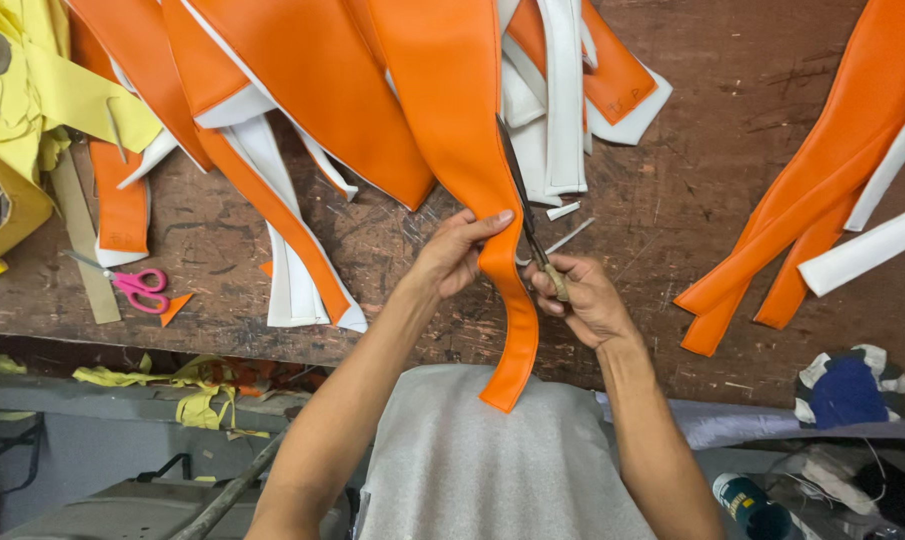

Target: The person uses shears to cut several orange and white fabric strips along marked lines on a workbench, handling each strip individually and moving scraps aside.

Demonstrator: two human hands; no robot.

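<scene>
PROGRESS: scissors [528,222] cutting along right edge of orange strip [472,150], blades mid-length, lower part judged untrimmed | LEFT: left hand [452,255] pinches strip edge, fingers together | RIGHT: right hand [580,298] fingers curled round scissor handles | ROOM: bare table [672,190] at 3 o'clock; near table edge at 6 o'clock; strip pile [302,80] at 10 o'clock.

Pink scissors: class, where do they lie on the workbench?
The pink scissors lie on the bench's left, near its front edge, between a tan strip and a small orange scrap.
</scene>
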